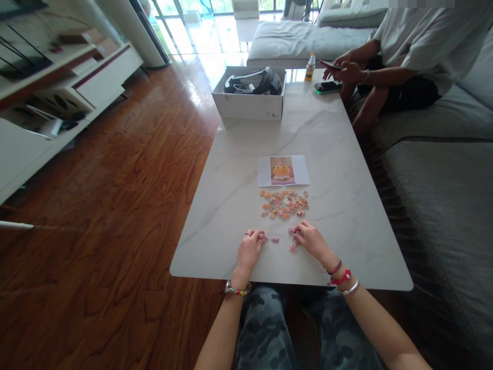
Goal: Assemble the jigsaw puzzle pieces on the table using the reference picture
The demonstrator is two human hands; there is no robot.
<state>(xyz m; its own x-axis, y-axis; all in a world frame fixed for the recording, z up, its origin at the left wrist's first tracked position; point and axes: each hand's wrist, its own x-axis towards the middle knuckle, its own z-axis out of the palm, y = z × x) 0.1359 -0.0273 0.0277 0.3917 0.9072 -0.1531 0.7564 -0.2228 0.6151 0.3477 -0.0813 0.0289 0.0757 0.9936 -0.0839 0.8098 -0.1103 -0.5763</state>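
My left hand [251, 250] rests low on the marble-look table, its fingers closed on a small purple jigsaw piece. Just right of those fingertips lies a loose purple jigsaw piece [275, 239]. My right hand [309, 239] is bent over a few pinkish-purple pieces, thumb and fingers together on one of them. A pink jigsaw piece [292, 248] sits just below its fingertips. Beyond both hands spreads a heap of orange and pink jigsaw pieces [285, 204]. Behind the heap is a paper sheet [264, 172] printed with a yellow cartoon figure.
The white table [200, 246] carries an open white box [250, 107] holding a dark headset-like device. Near its far right corner are a bottle [310, 67] and a phone [327, 87]. Another person [412, 46] sits on the grey sofa [442, 174], holding a phone.
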